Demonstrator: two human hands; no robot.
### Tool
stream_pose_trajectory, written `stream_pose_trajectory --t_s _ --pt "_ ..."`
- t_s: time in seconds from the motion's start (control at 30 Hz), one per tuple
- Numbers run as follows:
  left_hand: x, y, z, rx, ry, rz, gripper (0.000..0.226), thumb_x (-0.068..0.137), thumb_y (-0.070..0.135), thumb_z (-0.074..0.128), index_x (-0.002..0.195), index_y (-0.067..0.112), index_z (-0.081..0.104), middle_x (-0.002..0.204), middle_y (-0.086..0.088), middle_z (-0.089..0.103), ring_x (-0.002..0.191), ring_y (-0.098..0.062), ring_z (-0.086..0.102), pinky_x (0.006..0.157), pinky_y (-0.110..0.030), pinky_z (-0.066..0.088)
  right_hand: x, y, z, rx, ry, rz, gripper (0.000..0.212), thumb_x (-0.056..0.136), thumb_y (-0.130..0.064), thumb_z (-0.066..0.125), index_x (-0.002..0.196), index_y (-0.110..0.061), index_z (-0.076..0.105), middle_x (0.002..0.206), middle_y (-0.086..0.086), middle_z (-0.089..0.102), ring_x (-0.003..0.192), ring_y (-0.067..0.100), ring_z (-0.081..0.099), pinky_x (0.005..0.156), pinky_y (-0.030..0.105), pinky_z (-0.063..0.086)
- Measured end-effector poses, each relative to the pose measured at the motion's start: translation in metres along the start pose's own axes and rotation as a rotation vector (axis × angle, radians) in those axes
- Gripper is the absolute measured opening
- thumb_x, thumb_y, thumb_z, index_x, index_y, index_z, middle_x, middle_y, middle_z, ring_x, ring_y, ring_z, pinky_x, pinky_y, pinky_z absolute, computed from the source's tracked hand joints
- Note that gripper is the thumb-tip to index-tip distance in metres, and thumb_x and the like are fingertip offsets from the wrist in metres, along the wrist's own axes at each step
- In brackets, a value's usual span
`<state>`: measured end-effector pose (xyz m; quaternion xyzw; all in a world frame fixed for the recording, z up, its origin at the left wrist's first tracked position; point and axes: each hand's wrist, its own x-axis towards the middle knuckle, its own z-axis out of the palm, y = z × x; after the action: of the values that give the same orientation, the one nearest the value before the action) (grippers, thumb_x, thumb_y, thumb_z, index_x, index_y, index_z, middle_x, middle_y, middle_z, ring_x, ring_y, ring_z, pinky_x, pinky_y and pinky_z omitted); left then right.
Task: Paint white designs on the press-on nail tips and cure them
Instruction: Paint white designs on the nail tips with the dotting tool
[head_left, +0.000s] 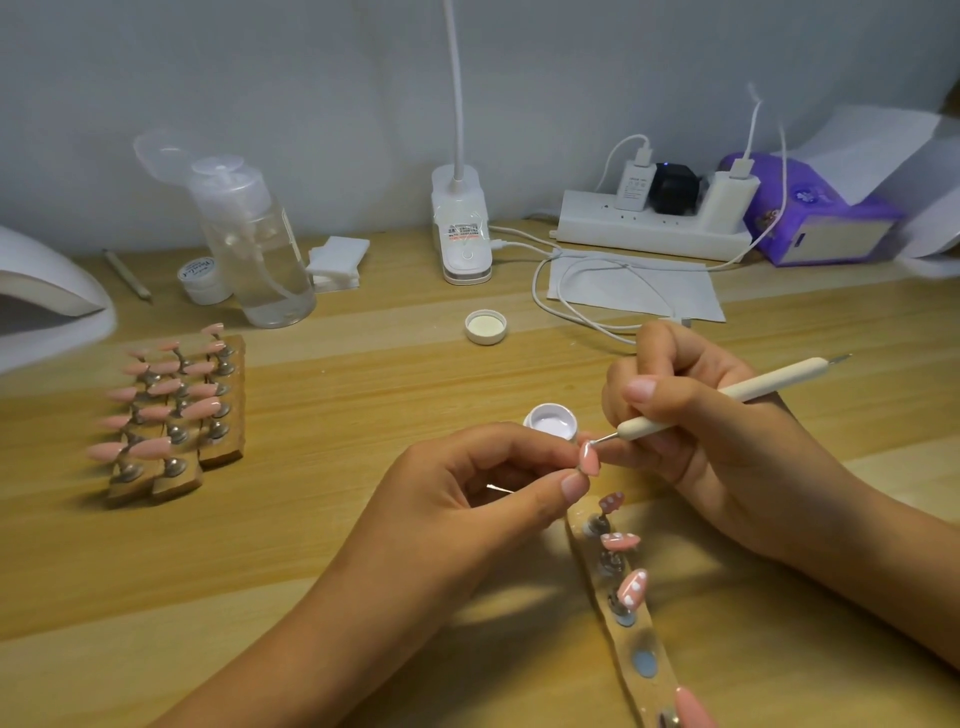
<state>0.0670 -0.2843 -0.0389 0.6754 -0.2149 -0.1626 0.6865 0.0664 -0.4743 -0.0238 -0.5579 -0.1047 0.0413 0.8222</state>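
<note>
While my left grip (467, 493) pinches one pink nail tip (589, 461) between thumb and forefinger, the right grip (701, 431) is curled round one white dotting tool (727, 397), pen-style, with its metal point touching the top end of that tip. Both are up off the counter (311, 415).

Just behind the pinch sits one open gel pot (550, 420) with white inside. Its lid (485, 326) lies further back, inside up.

Right under the held tip, one wooden strip (658, 685) runs toward me carrying four tips: three dotted tips (621, 541) in white-on-pink and one plain tip (693, 706) at the near end, plus one bare magnet spot between them.

Off to the left is a rack (218, 447) of three more strips. I count roughly fifteen plain pink tips there, five a strip, but it's blurry so don't quote me.

Back row: one cure lamp (47, 280) at the left edge, one pencil (127, 275), one little white jar (202, 280), one pump bottle (254, 244), a stack of cotton pads (335, 260), one desk lamp base (462, 234), and one power strip (649, 231) with three plugs in it.
</note>
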Motion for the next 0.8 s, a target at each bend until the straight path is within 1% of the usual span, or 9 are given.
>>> stream_pose_trajectory --t_s 0.07,0.2,0.33,0.4,0.47,0.53,0.6,0.67,0.8 --pt "0.0 0.0 0.0 -0.003 0.002 0.0 0.014 0.076 0.027 0.073 0.088 0.024 0.077 0.08 0.005 0.072 0.072 -0.003 0.059 0.067 -0.016 0.046 0.0 0.0 0.0 0.005 -0.011 -0.003 0.019 0.07 -0.011 0.064 0.059 -0.018 0.05 0.056 -0.001 0.045 0.053 0.009 0.041 0.056 0.022 0.054" --pt "0.001 -0.002 0.0 0.006 0.008 0.005 0.013 0.076 0.026 0.073 0.089 0.026 0.077 0.082 0.004 0.073 0.073 -0.004 0.06 0.068 -0.017 0.047 0.001 0.0 -0.002 -0.007 0.019 0.002 0.024 0.078 -0.007 0.06 0.06 -0.019 0.05 0.055 -0.002 0.046 0.052 0.007 0.043 0.057 0.024 0.056" --pt "0.0 -0.001 -0.001 0.001 0.03 0.026 0.014 0.077 0.027 0.071 0.09 0.026 0.077 0.081 0.006 0.073 0.072 -0.001 0.061 0.069 -0.014 0.049 0.002 0.001 -0.006 -0.093 0.068 -0.101 0.023 0.082 -0.038 0.071 0.072 -0.022 0.057 0.056 -0.007 0.045 0.051 0.007 0.041 0.069 0.028 0.056" --pt "0.001 0.001 -0.001 -0.027 0.043 0.052 0.013 0.079 0.025 0.071 0.091 0.026 0.076 0.077 0.01 0.071 0.069 0.001 0.06 0.066 -0.012 0.047 0.003 0.001 -0.008 -0.14 0.132 -0.15 0.024 0.078 -0.047 0.066 0.076 -0.023 0.062 0.056 -0.008 0.046 0.052 0.006 0.043 0.073 0.027 0.055" --pt "0.002 0.001 -0.003 -0.065 0.066 0.071 0.013 0.081 0.025 0.071 0.092 0.023 0.076 0.076 0.011 0.07 0.067 0.0 0.059 0.064 -0.011 0.046 0.004 0.002 -0.012 -0.24 0.174 -0.193 0.014 0.076 -0.042 0.067 0.077 -0.028 0.068 0.065 -0.009 0.058 0.061 0.004 0.054 0.076 0.025 0.054" --pt "0.003 -0.001 -0.004 -0.106 0.11 0.063 0.015 0.081 0.026 0.069 0.093 0.022 0.077 0.076 0.008 0.07 0.069 -0.003 0.059 0.063 -0.012 0.046 0.003 0.002 -0.014 -0.385 0.18 -0.238 0.005 0.08 -0.032 0.071 0.086 -0.031 0.072 0.085 -0.01 0.068 0.078 0.003 0.061 0.08 0.022 0.053" --pt "0.005 -0.003 -0.007 -0.157 0.152 0.036 0.016 0.077 0.029 0.073 0.091 0.024 0.078 0.077 0.007 0.071 0.07 -0.005 0.06 0.064 -0.013 0.047 0.001 0.002 -0.014 -0.555 0.164 -0.312 0.009 0.087 -0.021 0.066 0.093 -0.027 0.071 0.095 -0.012 0.07 0.085 0.003 0.063 0.078 0.016 0.05" --pt "0.006 -0.005 -0.008 -0.203 0.19 0.031 0.023 0.072 0.035 0.074 0.091 0.024 0.078 0.078 0.006 0.07 0.071 -0.006 0.059 0.065 -0.014 0.048 0.001 0.003 -0.011 -0.721 0.114 -0.395 0.009 0.091 -0.017 0.063 0.096 -0.02 0.069 0.092 -0.013 0.069 0.083 0.006 0.063 0.074 0.015 0.047" --pt "0.007 -0.006 -0.01 -0.266 0.25 0.035 0.028 0.068 0.035 0.074 0.095 0.028 0.076 0.078 0.006 0.07 0.071 -0.005 0.062 0.065 -0.015 0.05 0.003 0.011 -0.01 -0.939 0.022 -0.441 0.016 0.092 -0.026 0.055 0.096 -0.015 0.066 0.088 -0.007 0.066 0.077 0.018 0.058 0.069 0.027 0.048"
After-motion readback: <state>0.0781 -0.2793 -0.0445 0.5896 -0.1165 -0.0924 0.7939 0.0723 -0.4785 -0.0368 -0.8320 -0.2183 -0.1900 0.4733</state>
